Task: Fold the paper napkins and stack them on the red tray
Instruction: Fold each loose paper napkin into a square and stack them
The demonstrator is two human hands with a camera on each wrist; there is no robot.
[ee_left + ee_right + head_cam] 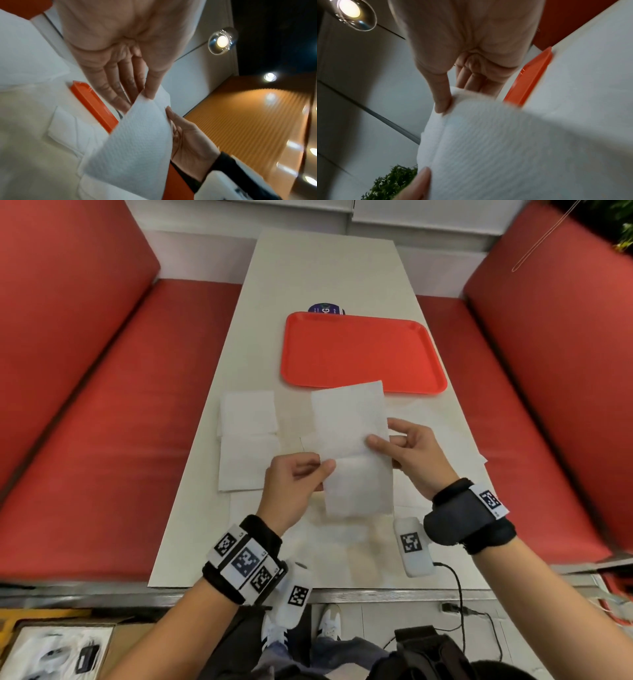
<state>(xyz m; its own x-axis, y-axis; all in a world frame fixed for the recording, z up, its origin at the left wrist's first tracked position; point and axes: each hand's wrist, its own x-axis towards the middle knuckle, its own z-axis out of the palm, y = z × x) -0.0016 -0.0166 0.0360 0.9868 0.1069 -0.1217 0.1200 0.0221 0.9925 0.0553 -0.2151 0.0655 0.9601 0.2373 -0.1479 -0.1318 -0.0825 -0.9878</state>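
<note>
A white paper napkin (352, 446) is held up above the table, long and creased across its middle. My left hand (298, 484) pinches its left edge between thumb and fingers. My right hand (407, 450) pinches the right edge, thumb on top. The left wrist view shows the napkin (137, 142) under my left thumb, with my right hand (188, 139) behind it. In the right wrist view the napkin (488, 142) is blurred beneath my right thumb. The red tray (359, 354) lies bare just beyond the napkin; the wrist views catch the tray's rim (92, 105) (530, 78).
More white napkins (248, 440) lie flat on the white table (325, 268) to my left, and others lie under my hands. A dark round sticker (325, 309) peeks from behind the tray. Red bench seats (120, 405) flank the table on both sides.
</note>
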